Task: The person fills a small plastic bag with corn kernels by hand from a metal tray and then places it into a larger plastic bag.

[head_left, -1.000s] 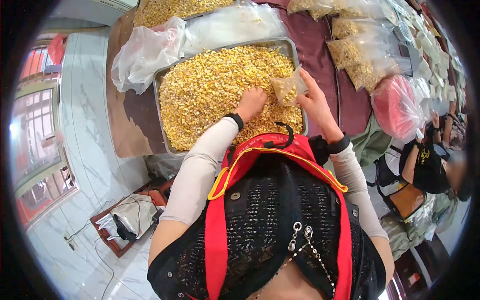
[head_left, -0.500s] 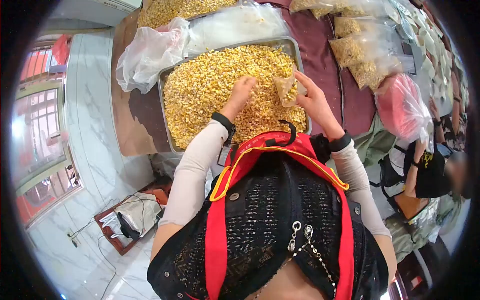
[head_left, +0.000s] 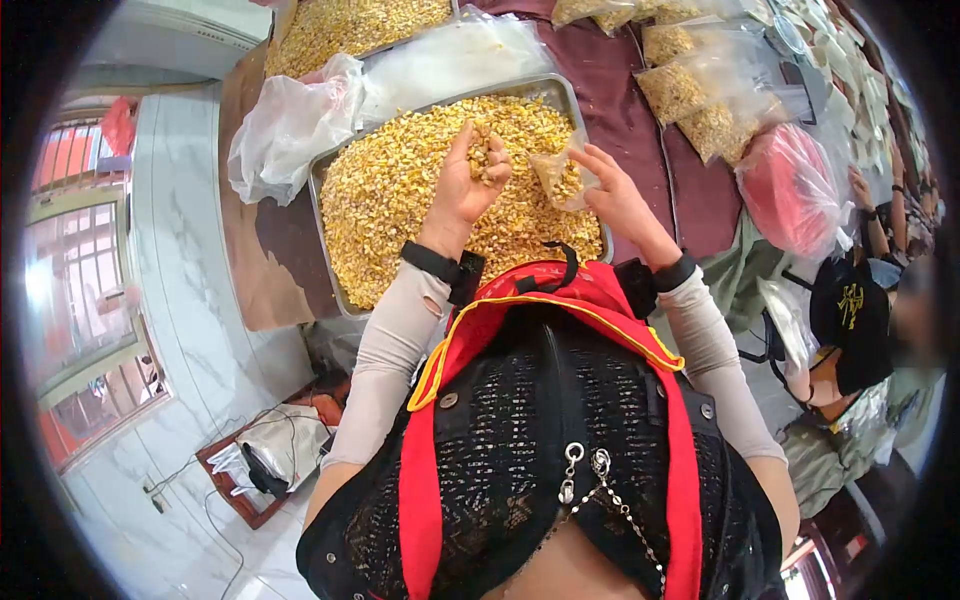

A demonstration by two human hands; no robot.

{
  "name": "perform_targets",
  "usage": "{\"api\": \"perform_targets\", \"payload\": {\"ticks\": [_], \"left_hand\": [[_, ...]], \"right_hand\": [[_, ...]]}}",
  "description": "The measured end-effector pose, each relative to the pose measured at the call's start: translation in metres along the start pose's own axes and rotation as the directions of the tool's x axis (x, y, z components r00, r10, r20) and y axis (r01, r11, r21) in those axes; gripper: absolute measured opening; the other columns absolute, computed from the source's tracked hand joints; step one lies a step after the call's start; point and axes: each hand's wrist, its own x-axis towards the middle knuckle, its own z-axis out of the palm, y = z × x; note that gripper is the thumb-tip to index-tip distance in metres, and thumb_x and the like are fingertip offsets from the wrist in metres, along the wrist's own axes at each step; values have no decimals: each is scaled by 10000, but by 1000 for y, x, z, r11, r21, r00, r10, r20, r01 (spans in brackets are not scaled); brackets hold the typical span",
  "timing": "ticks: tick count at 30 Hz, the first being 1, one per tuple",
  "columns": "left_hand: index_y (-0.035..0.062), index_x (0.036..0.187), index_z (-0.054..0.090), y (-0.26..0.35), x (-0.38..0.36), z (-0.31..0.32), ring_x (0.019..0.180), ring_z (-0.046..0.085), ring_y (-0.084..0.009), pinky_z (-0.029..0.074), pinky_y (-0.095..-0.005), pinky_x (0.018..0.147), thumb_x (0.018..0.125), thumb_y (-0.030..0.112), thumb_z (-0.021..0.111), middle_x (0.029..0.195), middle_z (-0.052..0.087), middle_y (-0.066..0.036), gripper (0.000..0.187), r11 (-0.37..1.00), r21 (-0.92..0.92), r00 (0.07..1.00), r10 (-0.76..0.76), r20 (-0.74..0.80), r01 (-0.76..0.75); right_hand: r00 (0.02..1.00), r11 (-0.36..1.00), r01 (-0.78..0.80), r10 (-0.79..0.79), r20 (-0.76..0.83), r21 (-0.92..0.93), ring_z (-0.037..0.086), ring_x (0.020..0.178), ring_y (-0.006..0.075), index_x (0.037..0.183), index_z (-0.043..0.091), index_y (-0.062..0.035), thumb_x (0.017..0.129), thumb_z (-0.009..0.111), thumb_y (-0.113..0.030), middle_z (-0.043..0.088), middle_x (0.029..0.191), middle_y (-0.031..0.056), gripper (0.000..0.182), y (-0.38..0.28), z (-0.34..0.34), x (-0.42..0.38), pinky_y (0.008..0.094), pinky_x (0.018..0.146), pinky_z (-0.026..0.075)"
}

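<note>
A large metal tray is heaped with yellow corn kernels. Above the heap, my left hand is turned palm up, its fingers curled round a small handful of the kernels. My right hand is at the tray's right side, thumb and fingers gripping a small clear plastic bag. Some kernels show inside that bag, which is tilted over the heap with its mouth partly hidden.
Several filled clear bags lie at the upper right, near a red bundle in plastic. Crumpled plastic sits by the tray's upper left corner. Beyond is a second tray of kernels. Another person is at the far right.
My left hand has risen from the heap and turned palm up with kernels in it. My right hand still holds the bag, slightly shifted in view.
</note>
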Motion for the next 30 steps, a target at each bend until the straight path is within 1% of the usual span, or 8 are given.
{"api": "perform_targets", "payload": {"ticks": [4,8,13,15,19,22,26,30], "left_hand": [[68,822,462,-18,0,25,599,369,-111,323,-198,452,884,417,472,711,391,-15,355,984,61,983,-169,73,165],[125,796,455,-43,-5,58,553,349,-110,329,-212,470,881,430,471,655,372,-4,317,981,192,1000,-22,19,18],[117,727,438,-65,8,58,578,432,-127,393,-291,563,893,413,466,618,438,-7,340,870,413,962,234,140,-271],[103,706,457,-71,17,50,559,439,-116,386,-277,548,892,405,476,599,460,-11,355,784,490,924,327,197,-382],[88,627,484,-75,22,46,553,469,-95,390,-241,572,903,338,484,581,495,-7,372,510,649,802,527,282,-564],[86,627,497,-72,25,41,568,483,-95,393,-235,593,904,301,484,581,498,-7,351,441,696,782,553,287,-567],[80,644,461,-63,21,44,648,496,-133,416,-280,661,918,330,449,622,502,-36,371,414,728,804,503,317,-546],[91,647,447,-42,15,54,628,485,-135,399,-258,566,905,346,469,600,470,-28,364,660,565,861,460,217,-495]], "right_hand": [[995,995,104,-103,13,-6,347,1249,298,1299,403,-89,663,452,21,339,1347,209,647,-4,4,2,329,1012,301],[992,991,129,-128,-19,36,334,1259,291,1320,335,-23,658,454,27,353,1341,208,674,-15,9,3,329,1020,287],[996,994,93,-94,8,51,350,1250,288,1316,329,-6,658,464,27,393,1308,218,673,-20,10,5,331,1013,295],[996,990,88,-89,2,106,548,877,146,1344,342,-117,661,467,60,437,1290,120,717,-27,8,4,259,685,480],[1000,998,24,-23,-14,63,534,716,111,1341,343,-108,653,478,60,506,1187,90,721,-23,7,4,258,619,480],[998,997,42,-40,-38,64,507,640,90,1341,343,-107,647,496,66,553,1033,66,732,-16,12,5,259,599,474],[997,996,69,-66,-43,59,507,635,86,1343,338,-103,647,512,71,565,931,64,738,-16,14,8,245,589,465],[989,958,-145,133,65,246,524,671,92,1352,313,-60,677,510,66,572,932,78,713,-38,1,3,236,608,463]]}}
